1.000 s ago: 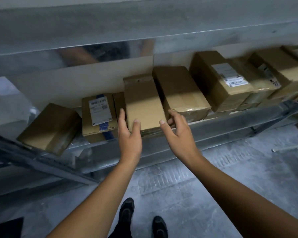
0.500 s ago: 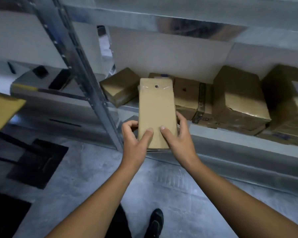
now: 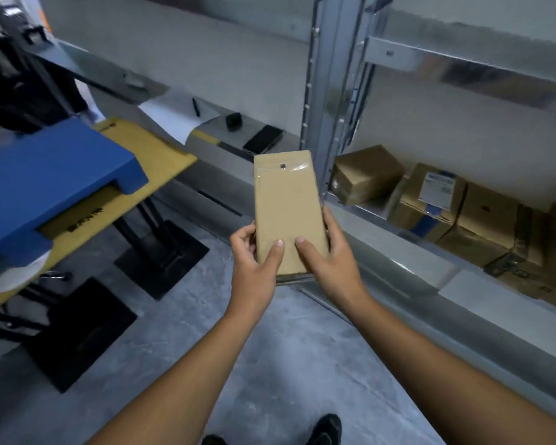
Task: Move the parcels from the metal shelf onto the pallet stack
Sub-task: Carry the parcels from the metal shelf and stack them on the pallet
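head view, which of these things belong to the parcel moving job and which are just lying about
Job in hand:
- flat parcel, gripped by left hand and right hand
- boxes on the metal shelf
- blue pallet

Lying about:
- dark phone
- pen
- small black box

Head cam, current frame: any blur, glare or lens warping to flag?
Head view: dim, bluish light; parcel, left hand and right hand fairly sharp; blue pallet and far-left edge soft; reflections on the metal shelf beam; wide-angle bows the shelf upright.
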`<state>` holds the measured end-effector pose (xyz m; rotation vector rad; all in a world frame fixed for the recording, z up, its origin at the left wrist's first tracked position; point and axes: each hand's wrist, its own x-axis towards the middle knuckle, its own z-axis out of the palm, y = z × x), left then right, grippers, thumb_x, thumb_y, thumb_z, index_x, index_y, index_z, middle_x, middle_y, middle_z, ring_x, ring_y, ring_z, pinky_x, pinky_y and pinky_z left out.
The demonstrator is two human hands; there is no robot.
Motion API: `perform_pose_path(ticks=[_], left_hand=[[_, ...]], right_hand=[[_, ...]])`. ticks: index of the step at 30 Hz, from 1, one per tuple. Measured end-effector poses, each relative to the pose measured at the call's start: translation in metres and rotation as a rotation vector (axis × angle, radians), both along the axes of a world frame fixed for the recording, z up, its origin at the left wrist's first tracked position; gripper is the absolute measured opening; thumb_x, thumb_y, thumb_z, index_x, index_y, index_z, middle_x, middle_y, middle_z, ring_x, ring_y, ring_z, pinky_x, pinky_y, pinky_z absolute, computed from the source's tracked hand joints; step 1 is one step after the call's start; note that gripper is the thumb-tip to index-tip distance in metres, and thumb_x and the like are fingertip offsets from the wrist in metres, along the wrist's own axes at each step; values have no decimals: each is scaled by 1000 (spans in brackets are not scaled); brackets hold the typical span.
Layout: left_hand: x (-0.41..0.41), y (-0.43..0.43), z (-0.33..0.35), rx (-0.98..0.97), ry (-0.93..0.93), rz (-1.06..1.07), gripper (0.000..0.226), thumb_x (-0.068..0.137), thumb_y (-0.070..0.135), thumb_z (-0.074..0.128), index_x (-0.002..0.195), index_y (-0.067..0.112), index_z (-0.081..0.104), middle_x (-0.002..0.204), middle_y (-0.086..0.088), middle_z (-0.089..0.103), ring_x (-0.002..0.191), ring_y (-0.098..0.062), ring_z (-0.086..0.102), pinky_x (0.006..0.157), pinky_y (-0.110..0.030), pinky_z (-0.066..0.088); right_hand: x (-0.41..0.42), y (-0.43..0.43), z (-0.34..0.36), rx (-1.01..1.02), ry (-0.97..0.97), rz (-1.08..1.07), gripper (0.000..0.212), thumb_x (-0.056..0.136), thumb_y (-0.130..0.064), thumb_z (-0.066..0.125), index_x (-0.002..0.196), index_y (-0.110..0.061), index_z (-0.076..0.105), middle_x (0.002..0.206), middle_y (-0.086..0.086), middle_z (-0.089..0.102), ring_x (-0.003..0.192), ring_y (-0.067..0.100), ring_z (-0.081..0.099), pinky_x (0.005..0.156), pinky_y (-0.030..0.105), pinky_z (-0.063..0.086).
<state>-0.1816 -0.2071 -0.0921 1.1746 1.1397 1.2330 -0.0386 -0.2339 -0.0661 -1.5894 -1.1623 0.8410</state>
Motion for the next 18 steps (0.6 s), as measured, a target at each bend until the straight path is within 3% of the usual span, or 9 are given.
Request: perform_pose_path(ticks=[3, 7, 10, 13, 18], left_hand=[[-69, 17, 6, 21, 21, 49, 47, 98, 18, 72, 134, 30, 43, 133, 12, 58, 117, 5, 61, 91, -16, 53], [-163, 31, 9, 10, 44, 130, 54, 99, 25, 71, 142, 36, 42, 131, 18, 60, 113, 10, 61, 85, -10, 51], [-230, 39, 12, 11, 51, 219, 55, 98, 26, 71, 144, 36, 43, 131, 17, 61, 113, 8, 62, 86, -15, 54], [-287, 45, 12, -9, 54, 314, 62, 93, 38, 71, 148, 35, 42, 136, 16, 59, 117, 6, 61, 91, -21, 54], [-370, 61, 9, -21, 41, 480, 64, 89, 40, 69, 147, 33, 44, 134, 21, 60, 115, 8, 61, 86, -12, 51]], right_hand=[[-67, 20, 7, 1, 12, 59, 83, 98, -31, 73, 166, -28, 26, 160, -3, 44, 141, 14, 50, 116, 48, 45], [-158, 49, 11, 15, -10, 172, 86, 96, -39, 72, 166, -28, 25, 158, -3, 47, 139, 14, 51, 115, 48, 47], [-227, 67, 13, 30, -2, 241, 87, 89, -49, 69, 164, -31, 28, 154, -7, 51, 136, 8, 54, 112, 42, 50], [-288, 86, 11, 34, 19, 312, 81, 93, -44, 71, 162, -36, 30, 154, -9, 51, 136, 8, 54, 111, 43, 51], [-378, 127, 5, 56, 41, 488, 64, 98, -32, 70, 155, -39, 42, 146, -12, 60, 133, 10, 59, 108, 47, 53]])
